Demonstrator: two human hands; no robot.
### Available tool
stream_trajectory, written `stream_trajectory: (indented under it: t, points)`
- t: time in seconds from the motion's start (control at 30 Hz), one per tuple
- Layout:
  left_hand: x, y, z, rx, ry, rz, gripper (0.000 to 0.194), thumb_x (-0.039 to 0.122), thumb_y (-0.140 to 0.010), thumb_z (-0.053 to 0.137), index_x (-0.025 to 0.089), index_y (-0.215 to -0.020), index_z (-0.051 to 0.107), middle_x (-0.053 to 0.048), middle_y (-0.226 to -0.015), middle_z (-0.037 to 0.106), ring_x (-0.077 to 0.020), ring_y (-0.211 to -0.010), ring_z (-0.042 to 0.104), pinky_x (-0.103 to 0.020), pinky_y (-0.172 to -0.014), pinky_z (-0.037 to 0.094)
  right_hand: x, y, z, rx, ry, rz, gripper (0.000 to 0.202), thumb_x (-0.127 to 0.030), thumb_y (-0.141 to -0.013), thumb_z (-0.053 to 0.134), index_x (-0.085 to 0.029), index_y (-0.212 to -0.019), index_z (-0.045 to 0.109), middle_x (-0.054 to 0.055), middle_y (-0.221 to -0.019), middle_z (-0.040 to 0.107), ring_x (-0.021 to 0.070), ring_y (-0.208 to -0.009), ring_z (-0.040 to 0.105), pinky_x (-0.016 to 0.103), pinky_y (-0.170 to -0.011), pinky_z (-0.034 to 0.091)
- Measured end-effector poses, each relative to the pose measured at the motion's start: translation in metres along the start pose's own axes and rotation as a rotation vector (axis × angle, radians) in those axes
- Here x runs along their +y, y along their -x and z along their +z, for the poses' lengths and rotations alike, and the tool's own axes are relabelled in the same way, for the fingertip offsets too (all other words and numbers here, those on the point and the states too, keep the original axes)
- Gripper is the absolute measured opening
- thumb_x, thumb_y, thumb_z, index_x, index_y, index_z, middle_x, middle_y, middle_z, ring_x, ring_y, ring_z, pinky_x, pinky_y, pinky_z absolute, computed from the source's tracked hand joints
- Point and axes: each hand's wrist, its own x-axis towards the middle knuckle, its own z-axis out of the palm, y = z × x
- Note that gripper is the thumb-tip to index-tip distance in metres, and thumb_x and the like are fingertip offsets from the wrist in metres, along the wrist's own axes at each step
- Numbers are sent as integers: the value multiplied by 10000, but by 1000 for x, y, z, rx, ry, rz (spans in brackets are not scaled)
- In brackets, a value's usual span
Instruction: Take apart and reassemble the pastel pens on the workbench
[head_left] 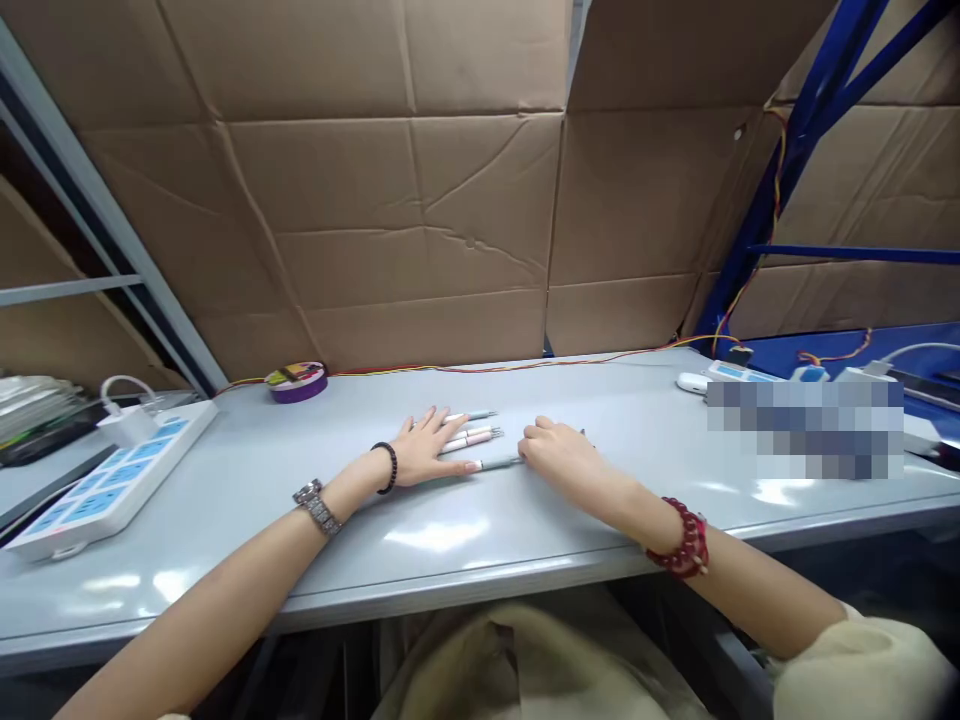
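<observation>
My left hand lies flat with spread fingers over several pens on the grey table. White and pink pens stick out to the right from under its fingers, tips pointing right. Its thumb rests on the grey-green pen nearest me. My right hand is closed, its curled fingertips at the tip of that same pen. A small dark end shows just beyond the right hand; the rest of it is hidden.
A roll of tape with a purple side sits at the back left. White power strips stand at the left and far right. A red and yellow cable runs along the back, below cardboard sheets. Blue posts rise at right.
</observation>
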Motion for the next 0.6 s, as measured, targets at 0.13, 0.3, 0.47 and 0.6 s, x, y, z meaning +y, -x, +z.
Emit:
stream_trajectory:
  t: [0.13,0.3,0.47,0.6]
  points:
    - [-1,-2,4,7,-1,37,835,769,-768,304,314,-1442,115,-125,-1513,95,-370,-1369,69,-600,-1036,122,5,-11,1,-42,-42,-46,187,-44,-807,517,-157,-715,633,63,-746,634,201,-789,554,257,-604,405]
    - [1,-3,5,33,-1,81,808,751,-788,299,300,-1440,144,-127,-1507,134,-360,-1365,115,-574,-1043,138,9,-16,-10,-94,-120,-69,144,-73,-789,567,-170,-756,669,46,-780,661,189,-826,573,236,-628,405]
    - [5,-4,2,69,10,134,784,702,-821,328,237,-1434,185,-115,-1470,268,-301,-1327,260,-450,-1055,212,13,-20,-15,-159,-183,-63,88,-123,-762,622,-181,-753,687,48,-789,666,191,-816,598,231,-620,413]
    - [5,-2,-5,53,17,138,766,708,-808,350,243,-1410,264,-110,-1432,342,-299,-1303,306,-428,-1038,255,29,-21,-22,-186,-221,-31,108,-233,-793,609,-214,-868,685,20,-816,674,154,-710,609,221,-564,411]
